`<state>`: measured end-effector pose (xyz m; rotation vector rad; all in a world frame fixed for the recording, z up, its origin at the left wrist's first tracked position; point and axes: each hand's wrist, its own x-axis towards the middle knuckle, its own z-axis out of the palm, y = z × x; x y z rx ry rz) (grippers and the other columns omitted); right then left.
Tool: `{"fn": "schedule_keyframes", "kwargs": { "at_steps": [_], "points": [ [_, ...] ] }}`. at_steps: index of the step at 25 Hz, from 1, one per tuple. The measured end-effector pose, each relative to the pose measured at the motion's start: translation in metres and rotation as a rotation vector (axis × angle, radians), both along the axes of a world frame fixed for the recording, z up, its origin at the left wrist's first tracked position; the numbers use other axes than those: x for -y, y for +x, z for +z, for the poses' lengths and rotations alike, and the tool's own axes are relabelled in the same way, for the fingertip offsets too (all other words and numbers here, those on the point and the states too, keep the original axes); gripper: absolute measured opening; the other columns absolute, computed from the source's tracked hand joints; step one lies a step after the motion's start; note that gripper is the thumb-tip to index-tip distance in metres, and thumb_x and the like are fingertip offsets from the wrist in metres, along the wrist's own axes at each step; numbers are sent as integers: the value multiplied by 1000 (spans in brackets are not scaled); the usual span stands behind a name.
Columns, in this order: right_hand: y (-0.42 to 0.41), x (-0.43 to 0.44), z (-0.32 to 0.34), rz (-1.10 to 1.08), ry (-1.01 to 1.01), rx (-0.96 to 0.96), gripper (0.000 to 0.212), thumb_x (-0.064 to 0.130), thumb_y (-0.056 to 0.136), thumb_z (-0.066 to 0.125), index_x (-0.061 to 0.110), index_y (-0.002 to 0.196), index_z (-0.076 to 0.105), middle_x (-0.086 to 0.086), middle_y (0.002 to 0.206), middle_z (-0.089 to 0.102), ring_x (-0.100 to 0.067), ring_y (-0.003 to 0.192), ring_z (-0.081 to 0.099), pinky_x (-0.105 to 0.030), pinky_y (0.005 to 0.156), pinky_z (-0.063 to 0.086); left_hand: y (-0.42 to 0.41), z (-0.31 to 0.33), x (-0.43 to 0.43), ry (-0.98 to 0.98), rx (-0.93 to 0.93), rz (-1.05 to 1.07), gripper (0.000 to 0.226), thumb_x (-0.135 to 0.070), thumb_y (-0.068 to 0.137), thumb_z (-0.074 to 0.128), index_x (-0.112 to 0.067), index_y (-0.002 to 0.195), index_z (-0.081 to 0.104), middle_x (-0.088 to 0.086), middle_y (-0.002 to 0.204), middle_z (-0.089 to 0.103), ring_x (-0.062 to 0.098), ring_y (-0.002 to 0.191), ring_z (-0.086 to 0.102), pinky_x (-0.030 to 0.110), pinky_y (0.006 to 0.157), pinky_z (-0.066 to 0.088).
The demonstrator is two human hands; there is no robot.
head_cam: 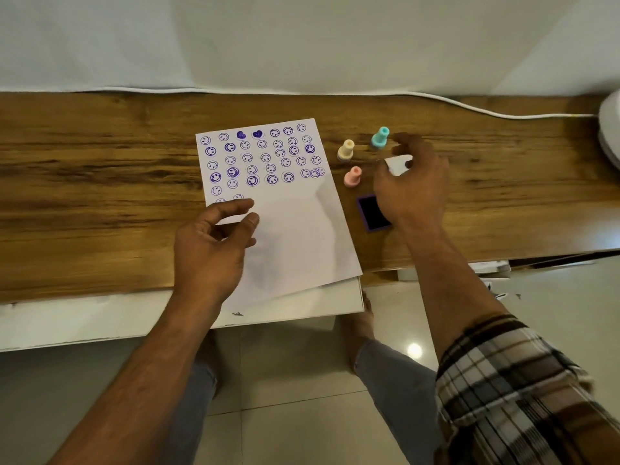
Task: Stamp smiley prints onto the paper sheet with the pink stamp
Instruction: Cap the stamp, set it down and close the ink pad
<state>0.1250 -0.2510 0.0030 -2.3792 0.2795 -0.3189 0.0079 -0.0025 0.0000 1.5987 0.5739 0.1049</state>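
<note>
The white paper sheet [295, 226] lies on the wooden table [100, 196], its upper half covered with several rows of purple smiley prints and two hearts. The pink stamp [352, 177] stands upright just right of the sheet, untouched. My left hand [211, 250] hovers over the sheet's left edge with its fingers apart and nothing in them. My right hand [416, 189] is above the table right of the pink stamp, pinching a small flat white piece [397, 164] between thumb and fingers. An open purple ink pad [370, 213] sits below that hand, partly covered by it.
A pale yellow stamp [346, 151] and a teal stamp [380, 138] stand behind the pink one. A white cable [469, 109] runs along the table's back edge to a white object [610, 125] at far right. The sheet's lower corner overhangs the front edge.
</note>
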Motion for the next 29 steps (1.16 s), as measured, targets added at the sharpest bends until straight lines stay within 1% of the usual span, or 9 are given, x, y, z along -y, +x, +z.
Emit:
{"fn": "schedule_keyframes", "kwargs": {
  "at_steps": [2,5,7,10,14,16,18,22,29],
  "points": [
    [9,17,-1,-85,-24,-23,57,52,83,70,35,136,57,5,132,61,-19,120,53,-45,93,57,0,0,-3,9,24,47,20,-20,89,77,-32,105,78,-3,107,79,8,79,76,51,89,62],
    [15,34,-8,-124,-145,-208,83,61,81,72,29,150,41,-9,151,46,-31,137,44,-53,108,46,1,2,-6,14,47,88,20,-17,90,76,-33,102,78,-11,89,79,5,73,74,50,87,62],
    [15,35,-12,-110,-228,-301,94,64,80,74,23,154,33,-14,156,41,-36,141,40,-55,112,40,2,3,-6,11,52,94,21,-15,90,75,-33,100,77,-15,86,78,4,72,73,51,88,62],
    [15,32,-5,-128,-207,-278,98,60,79,78,19,155,31,-13,154,45,-35,140,42,-53,112,41,1,4,-4,9,53,94,21,-13,91,74,-31,102,76,-18,85,78,4,72,73,50,87,61],
    [-10,29,10,-161,-114,-170,102,64,76,77,23,155,27,-9,152,47,-31,139,44,-52,110,45,4,1,-7,-2,64,127,20,-13,90,74,-29,102,76,-3,105,78,7,75,73,42,82,63],
    [-32,21,10,-144,-142,-179,103,66,73,77,25,153,27,-9,150,47,-32,137,47,-53,106,49,5,0,-9,-12,68,140,20,-14,90,74,-30,101,76,0,109,77,11,79,72,37,78,63],
    [-49,12,4,-121,-204,-238,106,67,73,79,23,154,25,-10,153,45,-34,139,46,-54,105,49,5,-1,-10,-17,73,142,20,-14,90,75,-31,101,76,-1,108,77,13,81,72,33,76,62],
    [-60,2,-6,-62,-279,-280,107,69,76,75,20,155,23,-11,157,42,-36,143,41,-53,110,44,6,-1,-12,-41,80,146,20,-15,89,75,-32,99,76,-6,106,77,16,83,72,29,72,60],
    [-60,1,-12,-69,-310,-263,103,66,79,75,15,155,26,-14,156,43,-37,141,42,-52,111,41,8,-3,-15,-45,86,161,19,-16,88,76,-33,99,76,-1,110,77,16,84,72,23,68,59]
  ]
}}
